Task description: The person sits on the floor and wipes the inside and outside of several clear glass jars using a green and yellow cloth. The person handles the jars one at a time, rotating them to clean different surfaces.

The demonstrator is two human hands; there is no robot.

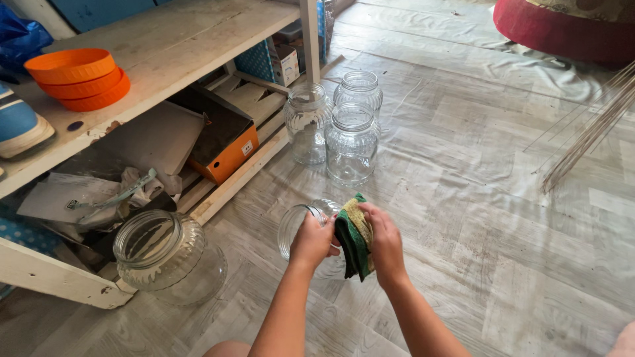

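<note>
- Jar (297, 228) sits at lower centre of the frame, tipped on its side above the floor (476, 218), mouth facing left.
- Left hand (312, 241) is wrapped around the jar's body near the rim, fingers curled over the glass.
- Right hand (385, 241) is closed on a folded cloth (354, 241), green with a yellow face, pressed against the jar's right end.
- Jar handling, as a judgement: clear glass, rigid, brittle, moderately heavy for its size. Smooth wall, so slippery if wet. A drop onto this hard floor likely means a crack.
- Best hold: a full wrap around the body just below the neck, where the shoulder stops it sliding. The rim is a poor grip, thin and chip-prone.
- Cloth: soft, light, limp. Any pinch holds it, and bunched it adds grip on glass.
- Three more jars (352, 142) stand upright at centre top, close together.
- A wide ribbed jar (165, 254) stands at lower left, against the shelf (165, 49) frame.
- Orange bowls (79, 78) are stacked on the shelf at upper left.
</note>
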